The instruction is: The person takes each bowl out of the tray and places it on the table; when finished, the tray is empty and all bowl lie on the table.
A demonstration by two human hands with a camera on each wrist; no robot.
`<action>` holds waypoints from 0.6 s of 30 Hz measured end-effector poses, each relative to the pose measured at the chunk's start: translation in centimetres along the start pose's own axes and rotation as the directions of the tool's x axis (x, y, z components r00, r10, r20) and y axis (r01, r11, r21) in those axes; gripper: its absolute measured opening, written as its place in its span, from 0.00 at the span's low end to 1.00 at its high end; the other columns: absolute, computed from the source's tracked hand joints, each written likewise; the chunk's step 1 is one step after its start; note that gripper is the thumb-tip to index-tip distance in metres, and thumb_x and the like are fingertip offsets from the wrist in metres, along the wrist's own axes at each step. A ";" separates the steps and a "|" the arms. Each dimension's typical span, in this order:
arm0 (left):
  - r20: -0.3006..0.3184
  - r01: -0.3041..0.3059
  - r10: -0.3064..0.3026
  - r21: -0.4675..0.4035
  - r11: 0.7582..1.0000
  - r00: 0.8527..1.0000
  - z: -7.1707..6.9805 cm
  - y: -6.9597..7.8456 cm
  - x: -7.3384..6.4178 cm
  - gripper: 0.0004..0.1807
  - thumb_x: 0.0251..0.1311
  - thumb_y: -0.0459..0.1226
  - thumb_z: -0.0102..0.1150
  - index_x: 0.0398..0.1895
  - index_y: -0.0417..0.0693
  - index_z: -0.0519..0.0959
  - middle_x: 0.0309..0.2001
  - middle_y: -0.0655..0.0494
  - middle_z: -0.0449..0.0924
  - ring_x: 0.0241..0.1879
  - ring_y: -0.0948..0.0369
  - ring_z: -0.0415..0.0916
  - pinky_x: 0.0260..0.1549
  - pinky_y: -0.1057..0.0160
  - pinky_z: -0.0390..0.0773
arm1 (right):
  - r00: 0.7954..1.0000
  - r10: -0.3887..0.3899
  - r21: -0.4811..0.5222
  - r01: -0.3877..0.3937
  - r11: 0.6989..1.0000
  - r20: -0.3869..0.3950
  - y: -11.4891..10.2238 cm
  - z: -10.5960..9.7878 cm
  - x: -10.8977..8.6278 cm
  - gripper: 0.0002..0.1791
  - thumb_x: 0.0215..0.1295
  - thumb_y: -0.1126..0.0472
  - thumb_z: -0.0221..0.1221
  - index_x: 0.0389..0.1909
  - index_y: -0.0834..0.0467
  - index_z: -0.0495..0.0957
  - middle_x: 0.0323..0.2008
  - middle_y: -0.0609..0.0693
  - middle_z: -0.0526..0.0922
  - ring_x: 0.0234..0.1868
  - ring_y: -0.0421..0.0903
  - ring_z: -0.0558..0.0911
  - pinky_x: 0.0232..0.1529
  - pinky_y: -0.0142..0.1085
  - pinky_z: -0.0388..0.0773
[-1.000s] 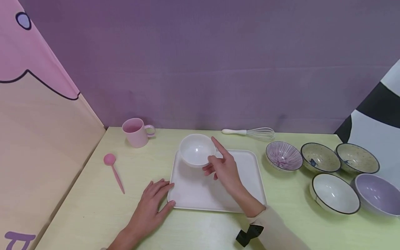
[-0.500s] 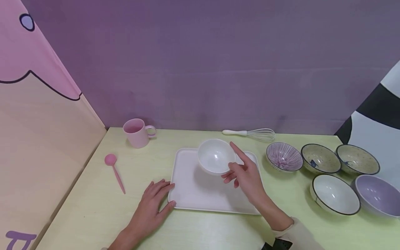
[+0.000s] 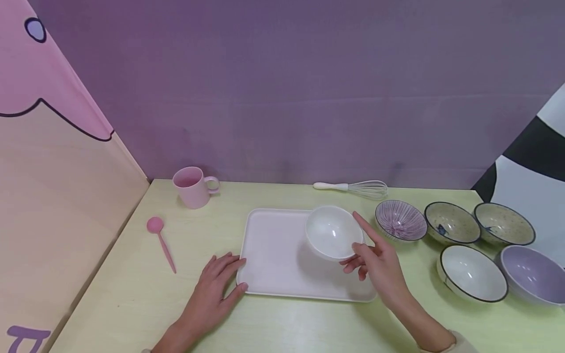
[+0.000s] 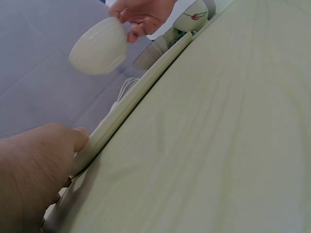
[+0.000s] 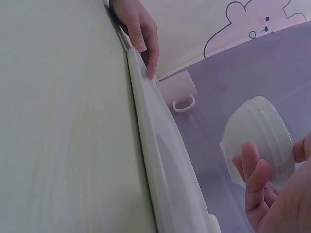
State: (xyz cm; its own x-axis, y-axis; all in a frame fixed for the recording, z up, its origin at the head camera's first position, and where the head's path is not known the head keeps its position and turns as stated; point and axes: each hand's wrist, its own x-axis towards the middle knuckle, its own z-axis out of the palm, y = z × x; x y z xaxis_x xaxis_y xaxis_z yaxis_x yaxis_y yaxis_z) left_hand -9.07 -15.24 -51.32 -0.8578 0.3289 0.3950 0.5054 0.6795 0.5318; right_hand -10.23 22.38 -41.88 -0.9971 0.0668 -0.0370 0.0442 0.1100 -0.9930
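Observation:
A small plain white bowl (image 3: 332, 230) is held up over the right part of a white rectangular tray (image 3: 272, 245). My right hand (image 3: 383, 269) grips the bowl by its right side, with the index finger stretched along the rim. The right wrist view shows the bowl (image 5: 260, 133) tilted in frame, fingers beneath it, apart from the tray. At the tray's left edge lies my left hand (image 3: 212, 294), thumb and fingertips touching the rim. From the left wrist view, the left hand's thumb (image 4: 80, 139) is against the tray's side.
A pink mug (image 3: 192, 188) and a pink spoon (image 3: 161, 240) lie to the left. Behind the tray is a whisk (image 3: 353, 188). Several bowls stand at the right, the nearest to the tray being a purple-striped bowl (image 3: 400, 220). A purple backdrop (image 3: 282, 98) closes the rear.
My right hand has carried the white bowl rightward and slightly nearer to me over the tray. The left hand has stayed at the tray's left edge.

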 end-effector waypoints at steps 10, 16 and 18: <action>0.006 0.007 -0.007 0.000 1.000 1.000 0.0 0.1 -0.1 0.28 0.72 0.43 0.73 0.72 0.44 0.83 0.71 0.46 0.81 0.76 0.43 0.73 0.82 0.34 0.61 | 0.998 -0.047 0.005 0.047 0.999 -0.032 1.8 -2.7 -2.1 0.37 0.82 0.72 0.52 0.87 0.47 0.65 0.24 0.59 0.90 0.21 0.46 0.88 0.16 0.31 0.76; -0.002 0.007 -0.007 -0.004 1.000 1.000 -0.1 0.1 0.0 0.28 0.72 0.44 0.73 0.72 0.44 0.83 0.70 0.48 0.81 0.76 0.43 0.73 0.81 0.33 0.60 | 0.996 -0.073 -0.013 0.073 0.997 -0.051 3.2 -4.7 -3.2 0.38 0.83 0.73 0.52 0.86 0.41 0.69 0.23 0.58 0.89 0.22 0.46 0.88 0.15 0.33 0.76; 0.000 0.006 -0.006 -0.003 1.000 1.000 -0.1 0.0 0.0 0.28 0.72 0.44 0.73 0.72 0.44 0.83 0.70 0.48 0.81 0.76 0.43 0.73 0.82 0.33 0.60 | 0.996 -0.077 -0.015 0.076 0.997 -0.052 3.6 -5.4 -3.7 0.38 0.83 0.73 0.51 0.86 0.41 0.68 0.23 0.58 0.89 0.23 0.47 0.88 0.15 0.34 0.77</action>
State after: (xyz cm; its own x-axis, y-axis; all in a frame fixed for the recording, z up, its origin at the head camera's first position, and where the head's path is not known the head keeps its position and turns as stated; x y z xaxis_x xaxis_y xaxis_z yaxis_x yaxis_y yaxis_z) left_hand -9.05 -15.25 -51.25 -0.8611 0.3246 0.3914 0.5001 0.6795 0.5368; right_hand -6.10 27.85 -44.68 -0.9929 0.1099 0.0456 -0.0311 0.1300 -0.9910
